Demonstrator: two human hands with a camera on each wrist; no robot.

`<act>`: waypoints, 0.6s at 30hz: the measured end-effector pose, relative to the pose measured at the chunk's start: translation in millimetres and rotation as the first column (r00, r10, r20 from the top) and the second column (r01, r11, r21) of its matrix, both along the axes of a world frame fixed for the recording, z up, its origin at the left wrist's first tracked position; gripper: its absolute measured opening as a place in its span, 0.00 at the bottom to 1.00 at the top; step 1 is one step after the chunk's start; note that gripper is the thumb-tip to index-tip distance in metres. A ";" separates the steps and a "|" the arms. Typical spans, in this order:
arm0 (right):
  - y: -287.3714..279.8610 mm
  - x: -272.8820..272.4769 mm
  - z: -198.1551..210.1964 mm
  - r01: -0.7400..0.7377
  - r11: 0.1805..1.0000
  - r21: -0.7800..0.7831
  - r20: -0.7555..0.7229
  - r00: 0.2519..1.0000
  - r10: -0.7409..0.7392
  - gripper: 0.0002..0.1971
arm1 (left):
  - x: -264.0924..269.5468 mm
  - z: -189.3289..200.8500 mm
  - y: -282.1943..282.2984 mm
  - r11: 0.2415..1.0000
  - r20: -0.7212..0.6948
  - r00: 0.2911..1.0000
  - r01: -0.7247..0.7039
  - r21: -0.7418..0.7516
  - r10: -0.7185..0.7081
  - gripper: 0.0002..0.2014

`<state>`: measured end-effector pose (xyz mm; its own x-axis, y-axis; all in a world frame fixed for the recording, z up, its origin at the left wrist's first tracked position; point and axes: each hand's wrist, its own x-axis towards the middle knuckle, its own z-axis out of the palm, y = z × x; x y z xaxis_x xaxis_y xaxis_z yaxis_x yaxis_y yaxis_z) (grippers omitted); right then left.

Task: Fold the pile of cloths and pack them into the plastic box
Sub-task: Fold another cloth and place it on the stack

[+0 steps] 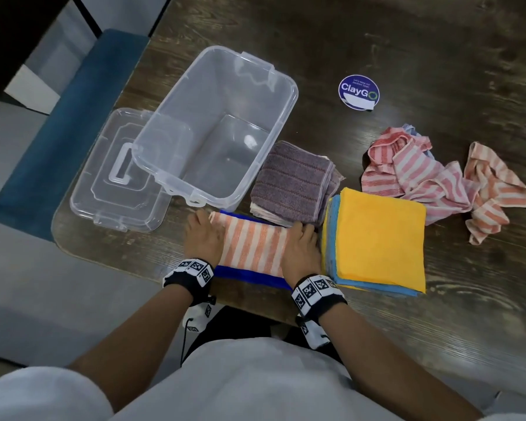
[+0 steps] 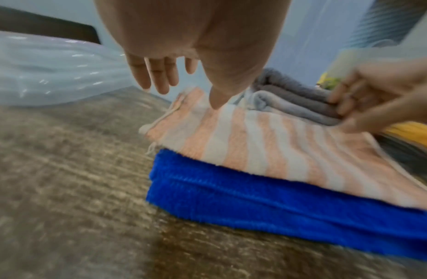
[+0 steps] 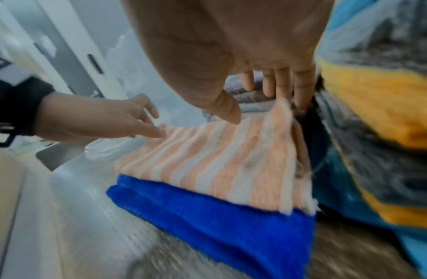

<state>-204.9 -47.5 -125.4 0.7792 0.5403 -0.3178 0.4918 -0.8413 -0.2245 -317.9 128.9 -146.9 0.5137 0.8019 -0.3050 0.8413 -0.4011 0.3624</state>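
1. Touching the left end of a folded striped cloth with its thumb tip, the left hand is spreading wide, fingers straight.
2. The right hand is resting at the cloth's right end, fingers fairly straight, gripping nothing.
3. The striped cloth is lying on a blue cloth on the table, just in front of the plastic box.
4. Loose striped cloths are lying crumpled behind a yellow stack.
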 end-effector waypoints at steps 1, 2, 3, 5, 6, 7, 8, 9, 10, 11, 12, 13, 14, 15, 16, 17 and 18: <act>3.0 -1.4 1.5 -0.052 0.998 0.022 0.064 0.997 0.051 0.23 | 0.7 3.3 -1.4 0.994 -0.065 0.996 0.068 0.080 -0.063 0.17; 6.5 -2.2 2.1 -0.101 0.994 0.036 0.120 0.988 0.096 0.22 | 2.3 6.4 -3.8 0.981 -0.116 0.986 0.138 0.135 -0.122 0.18; 10.2 -2.4 1.7 -0.143 0.988 0.050 0.156 0.979 0.133 0.21 | 4.8 9.6 -7.4 0.966 -0.145 0.972 0.208 0.152 -0.186 0.18; 17.9 -3.1 1.8 -0.231 0.971 0.070 0.135 0.966 0.220 0.18 | 8.8 11.0 -17.2 0.934 -0.141 0.934 0.342 0.098 -0.327 0.22; 20.5 -3.4 1.9 -0.282 0.957 0.069 0.090 0.957 0.276 0.17 | 10.1 8.4 -21.4 0.916 -0.142 0.911 0.397 0.056 -0.386 0.24; 21.6 -4.1 -0.8 -0.347 0.936 0.052 0.033 0.938 0.346 0.17 | 11.3 4.7 -24.5 0.897 -0.153 0.887 0.442 0.012 -0.435 0.28; 20.6 -3.9 -4.9 -0.412 0.911 0.030 -0.019 0.911 0.412 0.18 | 11.8 0.2 -26.6 0.878 -0.187 0.859 0.478 -0.041 -0.476 0.33; 18.4 -2.7 -10.0 -0.453 0.891 0.020 -0.068 0.889 0.454 0.21 | 12.6 -3.9 -27.7 0.860 -0.223 0.832 0.502 -0.090 -0.509 0.38; 15.2 -1.4 -15.5 -0.467 0.884 0.022 -0.113 0.877 0.467 0.23 | 11.9 -8.7 -28.0 0.846 -0.252 0.808 0.519 -0.121 -0.532 0.41; 11.6 -0.1 -20.6 -0.461 0.887 0.036 -0.143 0.876 0.461 0.25 | 10.7 -12.6 -28.1 0.835 -0.273 0.790 0.534 -0.135 -0.549 0.43; 8.5 1.1 -25.7 -0.449 0.892 0.053 -0.161 0.878 0.452 0.26 | 8.9 -16.7 -27.8 0.826 -0.287 0.776 0.547 -0.137 -0.562 0.45; 5.5 1.6 -30.2 -0.439 0.896 0.066 -0.173 0.879 0.444 0.26 | 7.7 -19.3 -27.7 0.817 -0.296 0.764 0.561 -0.135 -0.574 0.45; 3.8 1.5 -32.7 -0.435 0.898 0.067 -0.186 0.879 0.439 0.26 | 6.6 -20.4 -27.8 0.810 -0.304 0.755 0.571 -0.132 -0.581 0.46; 2.9 0.9 -34.5 -0.435 0.899 0.058 -0.201 0.876 0.437 0.26 | 6.8 -20.9 -28.3 0.806 -0.315 0.747 0.577 -0.131 -0.586 0.46; 3.0 0.5 -34.9 -0.438 0.898 0.047 -0.211 0.874 0.438 0.26 | 7.4 -21.0 -28.9 0.805 -0.326 0.742 0.580 -0.126 -0.586 0.46; 3.6 0.2 -35.5 -0.442 0.896 0.041 -0.212 0.873 0.440 0.26 | 8.7 -20.0 -29.9 0.805 -0.338 0.738 0.581 -0.125 -0.585 0.46; 4.4 -0.1 -34.7 -0.445 0.895 0.034 -0.211 0.872 0.441 0.26 | 9.9 -19.3 -31.0 0.807 -0.348 0.736 0.578 -0.122 -0.581 0.46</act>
